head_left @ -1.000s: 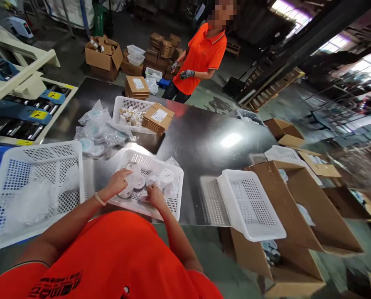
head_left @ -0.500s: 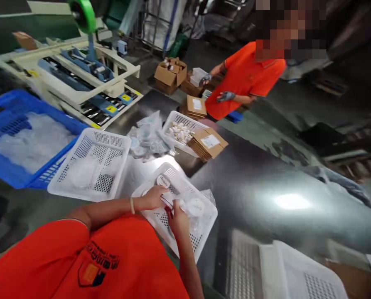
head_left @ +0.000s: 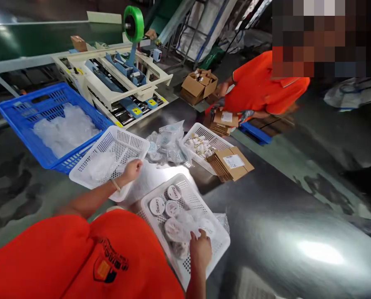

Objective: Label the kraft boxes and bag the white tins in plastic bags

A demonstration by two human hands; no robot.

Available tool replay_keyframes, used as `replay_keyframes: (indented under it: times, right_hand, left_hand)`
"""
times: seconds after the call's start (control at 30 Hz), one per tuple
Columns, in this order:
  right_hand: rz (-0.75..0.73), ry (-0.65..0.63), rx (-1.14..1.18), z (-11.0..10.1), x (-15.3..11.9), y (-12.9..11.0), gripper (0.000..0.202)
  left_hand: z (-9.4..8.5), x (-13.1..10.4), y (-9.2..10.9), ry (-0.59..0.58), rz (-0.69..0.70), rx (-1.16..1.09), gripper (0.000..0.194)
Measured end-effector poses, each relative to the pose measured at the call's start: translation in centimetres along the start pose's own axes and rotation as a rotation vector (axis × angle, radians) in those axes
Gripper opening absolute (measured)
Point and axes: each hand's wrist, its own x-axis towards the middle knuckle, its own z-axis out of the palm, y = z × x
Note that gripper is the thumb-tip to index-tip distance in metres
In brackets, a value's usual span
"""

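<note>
My left hand (head_left: 131,172) is over the right rim of a white perforated basket (head_left: 110,132). Its fingers are curled together; whatever may be in them is hidden. Clear plastic bags (head_left: 101,166) lie in that basket. Over the nearer white basket (head_left: 224,245) is my right hand (head_left: 200,249), fingers apart and bent, at the edge of some clear plastic wrapping (head_left: 187,220). Round white-lidded containers with dark lettering, one of them a lidded jar (head_left: 157,206), sit at this basket's far left. Other round containers (head_left: 174,229) lie beside or under the wrapping.
A blue crate (head_left: 26,120) with clear plastic stands at left. Further back are bagged items (head_left: 169,143), a basket of small white pieces (head_left: 200,146) and stacked flat cartons (head_left: 233,162). A co-worker in orange (head_left: 256,87) handles cartons across the metal table (head_left: 285,216).
My hands have parted: the left moved left to the other basket, the right stays over the nearer one. The round container between them is no longer there. The co-worker's hands now hold cartons.
</note>
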Motion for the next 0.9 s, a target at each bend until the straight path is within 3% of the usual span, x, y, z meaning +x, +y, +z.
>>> replay_keyframes:
  times: [0.07,0.13,0.27,0.43,0.5,0.57,0.63,0.7,0.8,0.9]
  right_hand:
    - [0.061,0.059,-0.113,0.7,-0.5,-0.8,0.064]
    - [0.028,0.087,-0.193,1.2,-1.2,-2.5,0.063]
    - [-0.131,0.297,-0.227,1.3,-1.4,-5.6,0.056]
    - [-0.244,0.382,-0.096,0.6,-1.2,-6.0,0.051]
    - [-0.228,0.299,-0.043,0.2,-1.5,-5.8,0.049]
    - [-0.092,0.099,-0.098,-0.5,-1.9,-5.6,0.045]
    - [0.088,-0.119,-0.196,-1.1,-2.1,-4.9,0.036]
    - [0.220,-0.258,-0.237,-1.2,-2.5,-3.9,0.022]
    - [0.299,-0.328,-0.176,0.1,-3.5,-2.5,0.027]
    - [0.343,-0.291,-0.120,2.6,-4.7,-2.4,0.050]
  left_hand:
    - [-2.9,1.7,-2.3,0.138,-0.129,0.057,0.029]
    - [-4.0,2.8,-4.1,0.195,-0.236,0.087,0.031]
    - [-2.3,4.0,-5.4,0.224,-0.339,0.066,0.039]
    - [-1.4,5.3,-3.8,0.248,-0.258,-0.056,0.018]
    - [-1.8,5.5,-2.3,0.238,-0.213,-0.107,0.017]
    - [-2.1,5.3,-0.6,0.217,-0.142,-0.160,0.024]
    - [-1.8,4.7,1.3,0.124,-0.028,-0.218,0.028]
    - [-0.8,3.7,2.8,-0.079,0.112,-0.260,0.024]
    - [2.1,2.0,4.3,-0.395,0.284,-0.229,0.013]
    - [6.1,0.2,5.1,-0.494,0.402,-0.061,0.021]
